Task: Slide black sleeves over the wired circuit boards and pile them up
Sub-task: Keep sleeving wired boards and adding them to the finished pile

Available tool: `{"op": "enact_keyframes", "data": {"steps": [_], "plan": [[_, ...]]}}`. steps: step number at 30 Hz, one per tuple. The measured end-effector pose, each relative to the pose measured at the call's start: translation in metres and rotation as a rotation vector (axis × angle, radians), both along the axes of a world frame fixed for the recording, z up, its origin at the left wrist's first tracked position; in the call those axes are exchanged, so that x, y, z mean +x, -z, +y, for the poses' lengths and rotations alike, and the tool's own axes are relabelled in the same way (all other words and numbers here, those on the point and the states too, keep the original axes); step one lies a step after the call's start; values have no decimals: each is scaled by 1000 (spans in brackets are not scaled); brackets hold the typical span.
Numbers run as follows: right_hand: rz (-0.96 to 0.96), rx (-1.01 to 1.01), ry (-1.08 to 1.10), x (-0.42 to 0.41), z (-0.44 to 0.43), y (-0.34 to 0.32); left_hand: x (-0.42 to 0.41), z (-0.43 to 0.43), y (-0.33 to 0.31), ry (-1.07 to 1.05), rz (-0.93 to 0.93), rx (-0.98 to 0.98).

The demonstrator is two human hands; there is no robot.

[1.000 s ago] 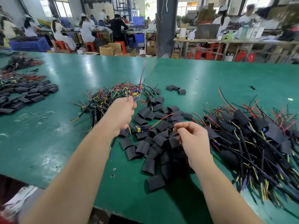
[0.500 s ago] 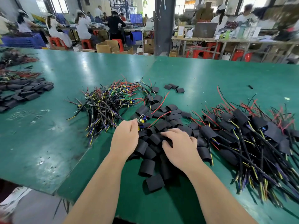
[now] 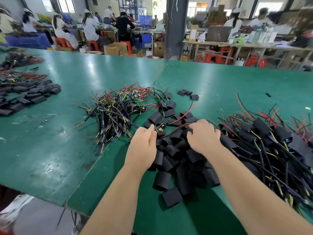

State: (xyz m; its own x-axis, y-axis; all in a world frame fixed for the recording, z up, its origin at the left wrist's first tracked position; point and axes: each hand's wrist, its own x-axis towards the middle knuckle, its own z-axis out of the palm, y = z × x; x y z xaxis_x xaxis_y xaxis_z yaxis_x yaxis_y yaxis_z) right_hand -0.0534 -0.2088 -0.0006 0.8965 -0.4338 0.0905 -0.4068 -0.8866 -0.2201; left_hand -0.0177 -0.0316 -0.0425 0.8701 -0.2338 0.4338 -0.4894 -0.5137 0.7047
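Far left of centre lies a tangle of unsleeved boards [image 3: 122, 107]. Just right of it, the left hand [image 3: 144, 143] pinches one wired circuit board [image 3: 160, 128], judged light and rigid with limp leads, so best held by its edge. The right hand [image 3: 203, 138] curls into the soft, thin black sleeves [image 3: 167, 182] at centre, its grasp not discernible; the sleeved pile [image 3: 264, 139] lies right.

A single wide-angle view from the person's head, looking forward and down across the green tabletop [image 3: 50, 150]. Both forearms rise from the lower edge, with the left hand [image 3: 142, 146] and right hand [image 3: 203, 139] close below the lens, near the frame's middle. The tabletop's far edge and the workshop beyond fill the top band
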Motion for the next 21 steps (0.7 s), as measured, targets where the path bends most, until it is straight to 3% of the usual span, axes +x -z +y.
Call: {"op": "enact_keyframes", "data": {"steps": [4,7,10,13,18,21], "plan": [[45,-80,-2,29,-8,3,-5,2,-6,13,-124,-104],[-84,-101,-25,49,-11,9,-2,3,-8,-79,-153,-143],[-257,-50,-180,62,-10,15,1,3,-9,-155,-109,-155],[-322,-32,-263,71,-5,18,2,3,-6,-151,-105,-51],[92,-142,-300,84,-1,15,4,1,-2,-162,-48,159],[137,-189,-310,83,0,10,6,1,-1,-186,-11,285]]}}
